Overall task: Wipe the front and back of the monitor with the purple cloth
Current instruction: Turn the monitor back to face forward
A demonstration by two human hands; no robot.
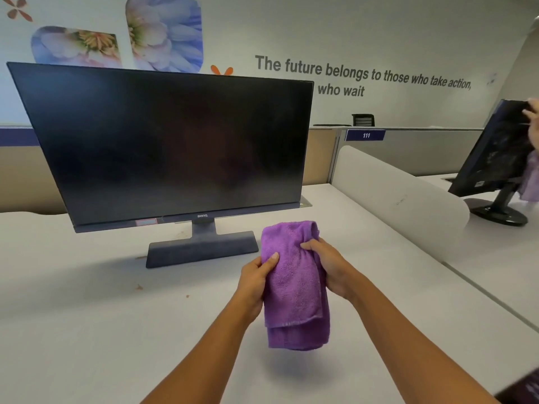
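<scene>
Left grip and right grip both clasp the folded purple cloth in front of the monitor; best flattened into a pad first.

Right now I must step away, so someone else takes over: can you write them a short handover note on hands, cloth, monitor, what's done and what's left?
Left hand grips the left edge of the folded purple cloth; right hand grips its upper right side.
The cloth is held above the desk, in front of the monitor's stand, not touching it.
The monitor stands upright, dark screen facing the person.
Done: cloth picked up. No wiping under way.
Left: wipe the front, then the back.
</scene>
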